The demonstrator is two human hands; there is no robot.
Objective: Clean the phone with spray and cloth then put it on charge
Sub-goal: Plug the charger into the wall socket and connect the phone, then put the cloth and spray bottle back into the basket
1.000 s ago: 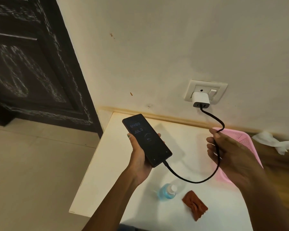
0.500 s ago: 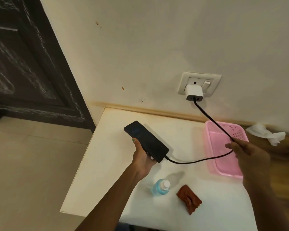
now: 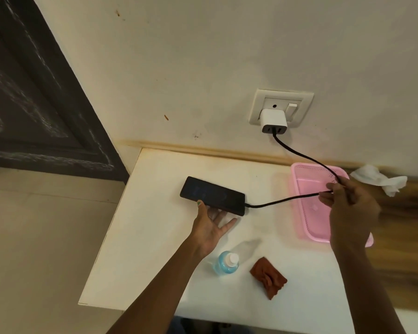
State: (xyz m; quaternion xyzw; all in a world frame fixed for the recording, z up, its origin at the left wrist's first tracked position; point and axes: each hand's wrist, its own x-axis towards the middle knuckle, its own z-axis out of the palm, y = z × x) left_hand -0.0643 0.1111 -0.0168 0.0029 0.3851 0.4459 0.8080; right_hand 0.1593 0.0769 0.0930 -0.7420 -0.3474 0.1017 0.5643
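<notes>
Now the phone (image 3: pixel 212 195) lies flat on the white surface (image 3: pixel 155 237), cable (image 3: pixel 282 200) plugged in. Left hand (image 3: pixel 211 227) is spread open at its edge; right hand (image 3: pixel 348 203) pinches the cable. Phone looks slick and breakable, best held by its edges.

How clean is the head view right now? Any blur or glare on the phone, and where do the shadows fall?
Head view: the phone is fairly sharp, its dim screen free of glare; the right hand and the wood beside it smear with motion blur; the bottle throws a soft shadow up and right; the wide lens bends the door edges.
</notes>
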